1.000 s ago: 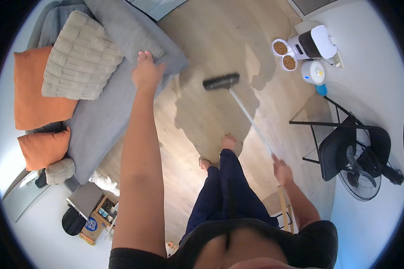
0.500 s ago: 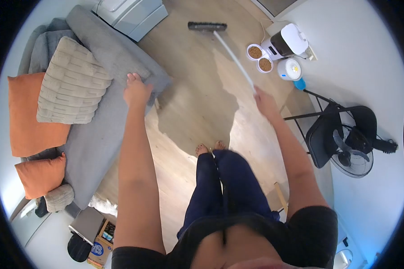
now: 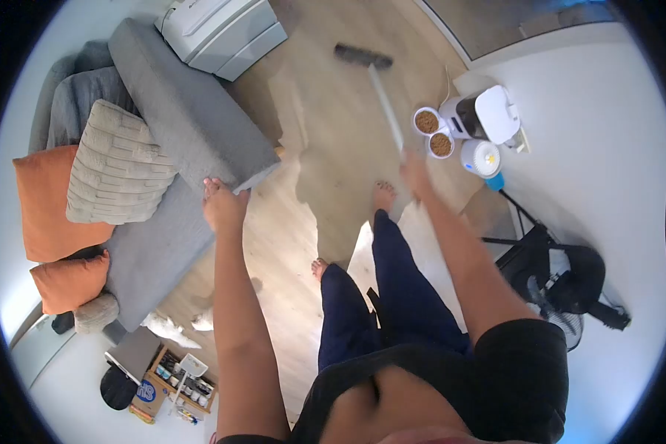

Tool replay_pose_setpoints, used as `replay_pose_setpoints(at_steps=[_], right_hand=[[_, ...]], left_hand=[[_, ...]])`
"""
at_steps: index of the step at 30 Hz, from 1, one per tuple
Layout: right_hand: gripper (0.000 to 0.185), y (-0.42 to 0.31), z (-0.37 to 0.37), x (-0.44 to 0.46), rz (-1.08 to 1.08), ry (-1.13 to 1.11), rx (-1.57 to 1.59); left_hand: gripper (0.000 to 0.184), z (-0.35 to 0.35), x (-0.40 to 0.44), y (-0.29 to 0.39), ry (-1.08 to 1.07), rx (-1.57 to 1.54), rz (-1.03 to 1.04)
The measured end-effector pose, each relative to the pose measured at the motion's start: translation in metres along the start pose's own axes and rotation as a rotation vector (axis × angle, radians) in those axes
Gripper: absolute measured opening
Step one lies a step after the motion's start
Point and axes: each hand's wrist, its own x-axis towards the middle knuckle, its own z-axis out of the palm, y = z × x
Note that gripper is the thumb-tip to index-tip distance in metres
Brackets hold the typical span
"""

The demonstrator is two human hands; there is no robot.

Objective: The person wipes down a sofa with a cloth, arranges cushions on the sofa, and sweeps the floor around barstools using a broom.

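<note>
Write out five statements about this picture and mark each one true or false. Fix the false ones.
1. The right hand grips the white pole. True.

2. The left hand is also on that pole. False: the left hand is well away from it, over by the grey sofa, with nothing visible in it.

3. The brush head at the far end of the pole is dark. True: the brush head looks black or dark grey.

4. The person is wearing shoes. False: the feet are bare.

5. The two plain orange cushions lie on the floor. False: the orange cushions are on the sofa.
</note>
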Motion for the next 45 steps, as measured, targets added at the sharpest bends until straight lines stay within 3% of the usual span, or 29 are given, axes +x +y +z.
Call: replay_pose_setpoints(at_steps=[1, 3, 5, 9, 11, 13, 15, 17, 20, 22, 26, 29, 32, 37, 38, 40, 44, 45], right_hand=[[0.041, -0.028, -0.021, -0.043, 0.214, -0.210, -0.022], [0.042, -0.037, -0.055, -0.111, 0.272, -0.496, -0.049], [0.040, -0.021, -0.086, -0.151, 0.088, -0.504, 0.058], [0.040, -0.016, -0.148, -0.130, 0.093, -0.605, -0.068], [0.041, 0.005, -0.152, -0.090, 0.045, -0.462, -0.163], [0.042, 0.034, -0.144, -0.031, 0.006, -0.265, -0.171], [0.042, 0.043, -0.144, 0.045, 0.169, -0.225, -0.325], [0.042, 0.088, -0.128, 0.102, 0.000, 0.016, -0.277], [0.041, 0.109, -0.109, 0.103, 0.069, 0.038, -0.230], [0.041, 0.109, -0.090, 0.050, 0.260, -0.044, -0.125], [0.042, 0.012, -0.131, -0.041, 0.574, -0.364, 0.169], [0.040, -0.005, -0.142, -0.069, 0.425, -0.459, 0.161], [0.038, -0.032, -0.168, -0.066, 0.480, -0.577, 0.174], [0.039, -0.005, -0.157, -0.041, 0.305, -0.376, 0.060], [0.041, 0.005, -0.153, -0.026, 0.204, -0.278, -0.033], [0.041, 0.015, -0.154, 0.015, 0.280, -0.216, -0.017], [0.037, 0.045, -0.152, 0.103, 0.061, 0.010, -0.165], [0.037, 0.044, -0.152, 0.120, 0.190, -0.030, -0.025]], left_hand=[[0.075, -0.001, 0.004, 0.003, -0.051, -0.016, -0.043], [0.075, -0.003, 0.007, 0.006, -0.065, 0.001, -0.072], [0.076, -0.008, 0.011, 0.012, -0.073, 0.024, -0.079], [0.076, -0.024, 0.012, 0.018, -0.185, -0.044, -0.166], [0.078, -0.026, 0.015, 0.021, -0.245, -0.091, -0.202], [0.078, -0.017, 0.017, 0.020, -0.175, -0.018, -0.197], [0.078, -0.025, 0.018, 0.024, -0.201, 0.001, -0.202], [0.078, -0.022, 0.014, 0.024, -0.242, 0.018, -0.211], [0.078, -0.013, 0.018, 0.015, -0.155, -0.022, -0.168], [0.077, -0.011, 0.019, 0.016, -0.136, -0.016, -0.166], [0.077, -0.026, 0.017, 0.024, -0.211, -0.074, -0.221], [0.076, -0.023, 0.017, 0.023, -0.175, -0.049, -0.226], [0.076, -0.017, 0.017, 0.015, -0.174, -0.035, -0.177], [0.074, -0.022, 0.019, 0.017, -0.186, -0.035, -0.147], [0.074, -0.023, 0.019, 0.018, -0.190, -0.035, -0.148], [0.072, -0.026, 0.020, 0.021, -0.218, -0.052, -0.187], [0.071, -0.016, 0.022, 0.011, -0.189, -0.033, -0.126], [0.069, -0.006, 0.025, 0.005, -0.169, -0.036, -0.127]])
